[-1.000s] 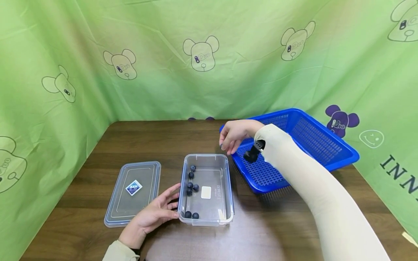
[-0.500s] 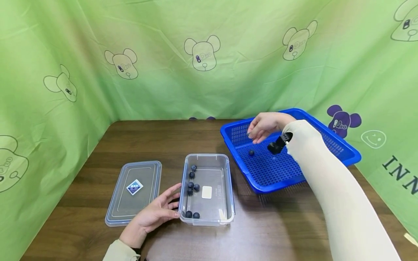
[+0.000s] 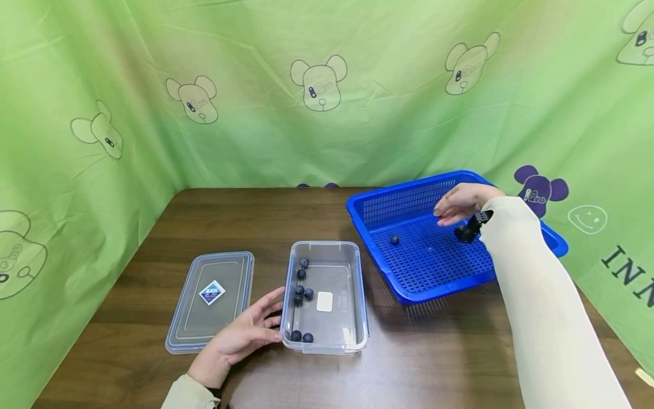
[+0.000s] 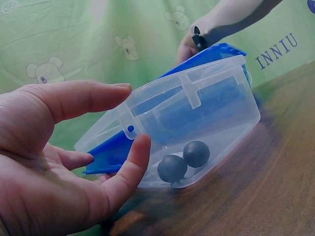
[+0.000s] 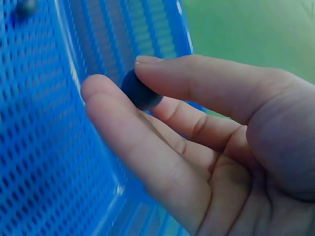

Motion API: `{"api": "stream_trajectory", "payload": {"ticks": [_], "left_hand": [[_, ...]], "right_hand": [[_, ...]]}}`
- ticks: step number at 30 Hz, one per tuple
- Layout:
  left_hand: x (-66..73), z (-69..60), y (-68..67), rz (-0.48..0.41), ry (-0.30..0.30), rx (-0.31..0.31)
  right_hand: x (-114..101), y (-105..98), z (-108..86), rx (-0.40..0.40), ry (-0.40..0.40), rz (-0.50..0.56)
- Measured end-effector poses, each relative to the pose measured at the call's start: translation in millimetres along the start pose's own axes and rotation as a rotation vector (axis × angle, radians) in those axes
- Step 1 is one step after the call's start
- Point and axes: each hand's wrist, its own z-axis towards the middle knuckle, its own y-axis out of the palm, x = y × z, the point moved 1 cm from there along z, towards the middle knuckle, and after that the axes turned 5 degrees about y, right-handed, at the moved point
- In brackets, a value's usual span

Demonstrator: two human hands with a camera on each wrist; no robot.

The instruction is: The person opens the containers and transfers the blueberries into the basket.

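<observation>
We see the right hand (image 3: pixel 460 201) over the blue basket (image 3: pixel 434 261), its thumb and fingertips closed on one dark berry (image 5: pixel 141 92), the other fingers loosely bent. We judge that so small and round a thing is best held this way, between soft tips without a squeeze. Another berry (image 3: pixel 394 240) lies on the basket's floor.

The left hand (image 3: pixel 240 335) holds nothing; its fingers are parted and relaxed at the left wall of the clear tub (image 3: pixel 327 278), and we take them to be lightly steadying it, though we cannot tell how many touch. Seven berries (image 3: pixel 309 293) lie along the tub's left side, two of them in the near corner. The lid (image 3: pixel 199 321) lies flat on the table (image 3: pixel 276 221), left of the tub, which leaves the tub's mouth open.

On the lid we read "BXH" on a blue-and-white diamond label (image 3: pixel 212 292); its smaller lines are illegible. Inside the tub we find a plain white patch (image 3: pixel 324 301), with raised marks beside it that we cannot make out. The green cloth (image 3: pixel 317 147) behind reads "INNIU" in the left wrist view.
</observation>
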Motion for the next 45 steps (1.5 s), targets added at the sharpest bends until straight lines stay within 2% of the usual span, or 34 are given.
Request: {"api": "stream_trajectory", "payload": {"ticks": [4,8,16,21,29,37,42,45], "left_hand": [[0.7,0.6,0.3,0.007,0.003,0.000],[0.5,0.2,0.0,0.005,0.008,-0.005],[1.0,0.3,0.8,0.000,0.009,-0.003],[2.0,0.8,1.7,-0.005,0.014,-0.005],[1.9,1.2,3.2,-0.010,0.022,-0.015],[0.7,1.2,1.5,0.002,0.017,-0.007],[0.7,1.2,1.1,0.005,0.007,-0.003],[0.7,1.1,0.7,0.007,0.003,0.002]], "right_hand": [[12.1,-10.5,-0.5,0.035,0.022,0.035],[22.7,-14.7,0.8,0.068,0.055,0.021],[40.2,-7.4,3.2,0.166,0.108,-0.025],[43.6,1.0,14.2,0.150,0.117,-0.099],[48.2,10.3,30.4,0.076,0.135,-0.220],[50.5,9.4,32.6,0.057,0.121,-0.192],[49.0,5.6,25.1,0.077,0.114,-0.096],[44.6,2.6,19.9,0.061,0.085,-0.095]]}}
